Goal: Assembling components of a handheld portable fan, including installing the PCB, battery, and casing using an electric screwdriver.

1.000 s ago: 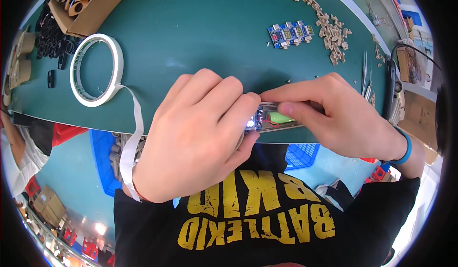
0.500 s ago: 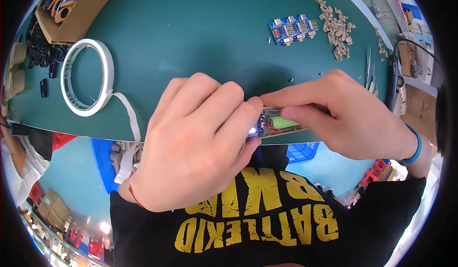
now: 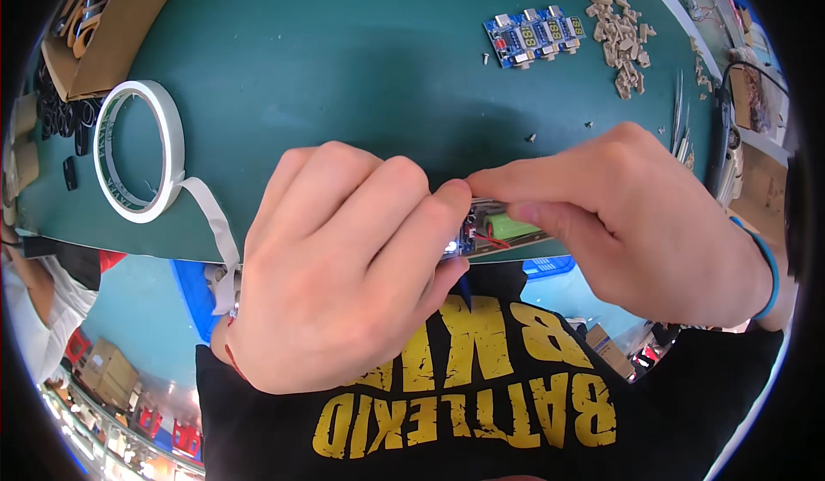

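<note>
Near the table's front edge, both hands hold a small electronic device with an open housing. Its blue circuit board (image 3: 467, 232) has a lit white light, and red wires run towards a green cylindrical battery (image 3: 505, 227). My left hand (image 3: 344, 258) is closed around the board end and hides most of it. On the battery side, my right hand (image 3: 601, 219) pinches the far edge of the housing, its thumb over the battery and its index fingertip close to my left fingers. Whatever lies beneath the fingertips is hidden.
Several blue circuit boards with displays (image 3: 533, 37) lie at the far right, beside a pile of small beige plastic parts (image 3: 623, 43). A white tape roll (image 3: 172, 137) stands at left, its loose strip hanging past the table edge. Behind it is a cardboard box (image 3: 107, 60). Small screws (image 3: 531, 138) lie scattered.
The view has shifted a little, so the table items appear displaced. Both hands keep their grip on the device, with slightly more of the battery side showing.
</note>
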Motion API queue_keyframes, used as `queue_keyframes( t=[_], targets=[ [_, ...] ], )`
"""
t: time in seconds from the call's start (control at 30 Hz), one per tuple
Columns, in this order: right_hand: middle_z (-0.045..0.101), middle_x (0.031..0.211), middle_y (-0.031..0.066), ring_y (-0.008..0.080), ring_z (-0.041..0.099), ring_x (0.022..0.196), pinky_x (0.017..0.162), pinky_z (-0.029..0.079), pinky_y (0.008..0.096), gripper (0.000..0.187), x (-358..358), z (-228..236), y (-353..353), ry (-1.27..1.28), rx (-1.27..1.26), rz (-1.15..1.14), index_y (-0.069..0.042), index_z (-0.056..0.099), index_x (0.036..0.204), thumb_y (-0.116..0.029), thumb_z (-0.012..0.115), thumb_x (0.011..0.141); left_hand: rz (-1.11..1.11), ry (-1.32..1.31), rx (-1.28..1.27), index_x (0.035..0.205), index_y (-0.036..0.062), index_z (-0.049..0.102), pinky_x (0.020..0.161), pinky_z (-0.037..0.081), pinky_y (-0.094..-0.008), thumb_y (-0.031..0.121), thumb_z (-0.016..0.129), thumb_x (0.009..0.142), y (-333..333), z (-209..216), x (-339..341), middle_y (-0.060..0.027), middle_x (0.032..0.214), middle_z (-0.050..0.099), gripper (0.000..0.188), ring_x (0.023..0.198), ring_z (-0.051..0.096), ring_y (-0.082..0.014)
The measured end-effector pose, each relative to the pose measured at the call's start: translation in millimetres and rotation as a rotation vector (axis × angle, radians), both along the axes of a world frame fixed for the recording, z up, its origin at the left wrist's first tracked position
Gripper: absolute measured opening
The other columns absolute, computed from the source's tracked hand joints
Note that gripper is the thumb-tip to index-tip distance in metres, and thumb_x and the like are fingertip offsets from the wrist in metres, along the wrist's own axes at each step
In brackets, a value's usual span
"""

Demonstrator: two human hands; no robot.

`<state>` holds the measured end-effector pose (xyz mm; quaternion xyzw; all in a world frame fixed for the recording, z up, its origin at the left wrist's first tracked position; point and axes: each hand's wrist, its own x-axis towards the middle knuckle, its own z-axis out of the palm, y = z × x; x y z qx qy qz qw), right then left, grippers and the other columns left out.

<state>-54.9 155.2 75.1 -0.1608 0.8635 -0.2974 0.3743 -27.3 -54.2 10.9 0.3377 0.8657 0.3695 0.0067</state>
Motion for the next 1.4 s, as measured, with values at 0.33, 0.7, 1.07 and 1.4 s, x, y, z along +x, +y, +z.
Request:
queue_keyframes(
  t=[0.33,0.7,1.07,1.4],
  targets=[
    [0.064,0.071,0.0189,0.0306,0.057,0.052,0.048,0.041,0.0338,0.024,-13,7,-12,-0.019,0.055,0.049,0.000,0.070,0.106,0.007,0.057,0.086,-0.009,-0.001,-0.046,0.096,0.0060,0.069,0.063,0.044,-0.0354,0.009,0.082,0.053,3,-1,-1,-0.0060,0.084,0.061,0.045,0.075,0.054,-0.0263],
    [0.067,0.078,0.0130,0.0199,0.059,0.057,0.055,0.045,0.0277,0.022,9,-7,34,0.176,-0.048,0.012,-0.002,0.068,0.113,-0.005,0.054,0.096,-0.034,-0.005,-0.089,0.097,0.0068,0.070,0.070,0.044,-0.0378,0.010,0.081,0.057,8,7,-7,-0.0071,0.082,0.060,0.042,0.079,0.054,-0.0286],
    [0.055,0.086,0.0009,0.0060,0.057,0.070,0.061,0.049,0.0213,0.040,18,-28,230,0.674,0.077,-0.872,-0.010,0.052,0.136,-0.007,0.056,0.096,0.014,0.015,-0.115,0.096,0.0062,0.067,0.071,0.041,-0.0372,0.008,0.080,0.059,4,16,3,-0.0071,0.082,0.057,0.040,0.079,0.051,-0.0282],
    [0.065,0.120,0.0097,0.0187,0.062,0.106,0.091,0.049,0.0308,0.029,0,-47,234,0.922,0.366,-0.480,-0.008,0.064,0.125,-0.017,0.056,0.099,0.022,0.023,-0.128,0.097,0.0077,0.067,0.075,0.044,-0.0377,0.012,0.079,0.063,-2,11,-1,-0.0065,0.085,0.057,0.036,0.082,0.054,-0.0284]
  ],
)
